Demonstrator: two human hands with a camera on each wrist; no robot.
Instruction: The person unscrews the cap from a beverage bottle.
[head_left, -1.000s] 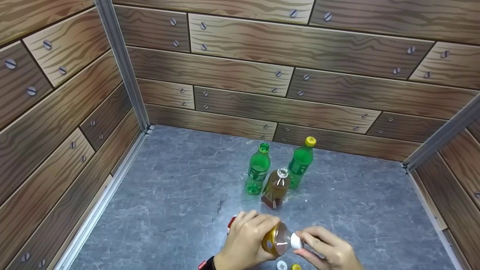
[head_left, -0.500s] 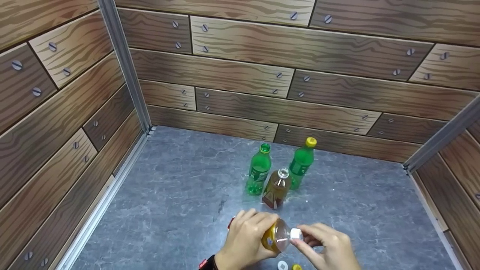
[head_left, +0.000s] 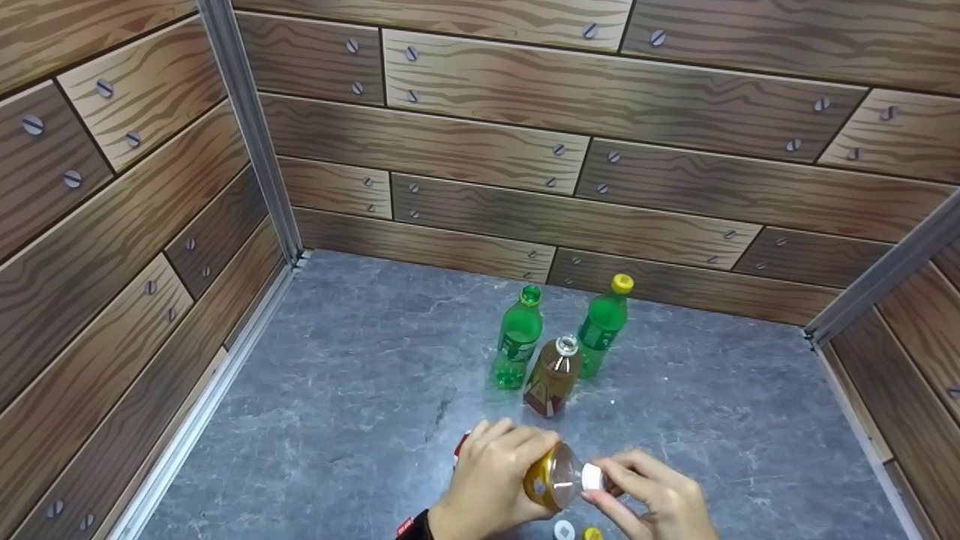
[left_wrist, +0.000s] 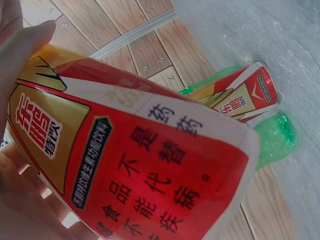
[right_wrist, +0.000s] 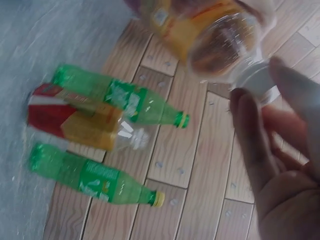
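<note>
My left hand (head_left: 491, 476) grips a plastic drink bottle (head_left: 551, 480) with a red and gold label (left_wrist: 150, 150). The bottle is tilted, its neck toward the right. At the neck, my right hand (head_left: 652, 495) pinches a white cap (head_left: 592, 478) between thumb and fingers. In the right wrist view the cap (right_wrist: 255, 80) sits at the bottle's mouth; how tightly it is on cannot be told. The left palm hides much of the bottle's body in the head view.
Beyond the hands stand a capless green bottle (head_left: 517, 337), a capless red-and-gold bottle (head_left: 553, 379) and a green bottle with a yellow cap (head_left: 602, 322). A loose white cap (head_left: 564, 531) and a yellow cap (head_left: 592, 534) lie near me. Wood-patterned walls (head_left: 480, 157) enclose the grey surface (head_left: 337, 375).
My right fingers have shifted their grip around the white cap, closing in and then turning at it. The left hand and the bottle stay nearly in place. The standing bottles have not moved.
</note>
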